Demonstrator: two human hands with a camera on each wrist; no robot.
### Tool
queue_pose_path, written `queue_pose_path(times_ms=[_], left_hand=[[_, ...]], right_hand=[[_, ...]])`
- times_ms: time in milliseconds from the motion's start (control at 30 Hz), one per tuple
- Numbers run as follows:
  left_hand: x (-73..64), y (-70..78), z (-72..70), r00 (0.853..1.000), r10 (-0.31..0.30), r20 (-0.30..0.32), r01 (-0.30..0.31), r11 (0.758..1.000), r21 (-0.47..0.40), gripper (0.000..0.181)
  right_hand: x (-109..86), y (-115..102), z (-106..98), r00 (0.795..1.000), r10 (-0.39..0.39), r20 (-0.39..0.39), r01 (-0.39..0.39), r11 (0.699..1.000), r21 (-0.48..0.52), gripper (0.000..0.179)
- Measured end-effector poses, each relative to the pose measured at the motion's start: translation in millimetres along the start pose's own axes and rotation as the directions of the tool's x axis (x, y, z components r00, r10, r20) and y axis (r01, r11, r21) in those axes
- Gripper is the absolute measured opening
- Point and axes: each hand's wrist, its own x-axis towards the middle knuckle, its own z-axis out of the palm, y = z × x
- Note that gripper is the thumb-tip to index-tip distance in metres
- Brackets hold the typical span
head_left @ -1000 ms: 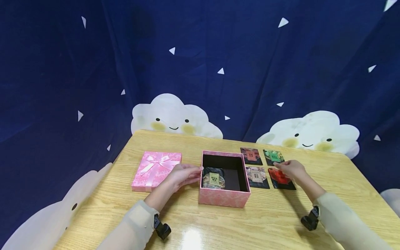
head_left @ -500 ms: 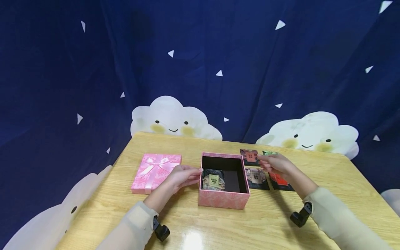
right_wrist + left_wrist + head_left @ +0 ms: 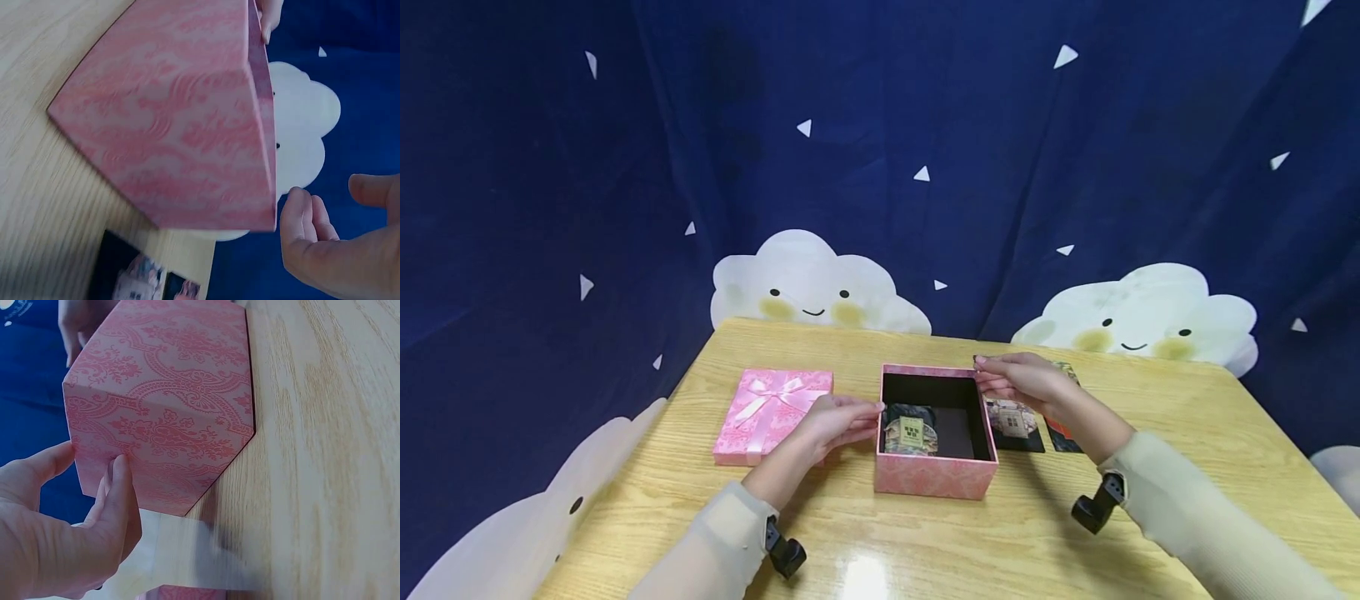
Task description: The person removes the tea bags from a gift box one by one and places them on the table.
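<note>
A lidless pink patterned box [image 3: 936, 477] stands on the table, dark inside, with a black packet [image 3: 911, 431] with a yellow-green label lying in its left part. My left hand [image 3: 838, 422] touches the box's left side, thumb and fingers against the outer wall [image 3: 169, 434] and its rim. Beside the right rim, near the far corner, my right hand [image 3: 1026, 381] hovers with thumb and fingers spread apart. In the right wrist view this hand [image 3: 344, 240] shows nothing between its fingers, and a gap separates it from the box.
Right of the box lie several flat black packets: one with a pale label [image 3: 1013, 423], one with red [image 3: 1062, 432], one with green [image 3: 1067, 371], partly hidden by my right hand. At left, the pink lid [image 3: 775, 415] with a ribbon bow rests on the table.
My right hand has left the green-labelled packet and moved left, across the other packets, to the box's right rim. My left hand stays at the box, and the packets lie as before.
</note>
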Motion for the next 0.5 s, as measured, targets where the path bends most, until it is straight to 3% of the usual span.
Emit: queue_pose_path(times_ms=[133,300,500], left_hand=[[-0.8,0.5,-0.8,1.0,0.006,0.001,-0.006,1.0,-0.006,0.024],[-0.8,-0.2,-1.4,1.0,0.024,-0.002,-0.024,1.0,-0.016,0.024],[0.6,-2.0,0.0,1.0,0.028,0.008,-0.028,1.0,-0.015,0.025]], right_hand=[[6.4,-8,13,0.999,0.013,0.034,-0.012,1.0,-0.015,0.053],[20.7,-16,28,0.992,0.089,0.086,-0.087,0.996,-0.021,0.032],[34.4,-18,45,0.979,0.194,0.063,-0.188,0.977,-0.099,0.018]])
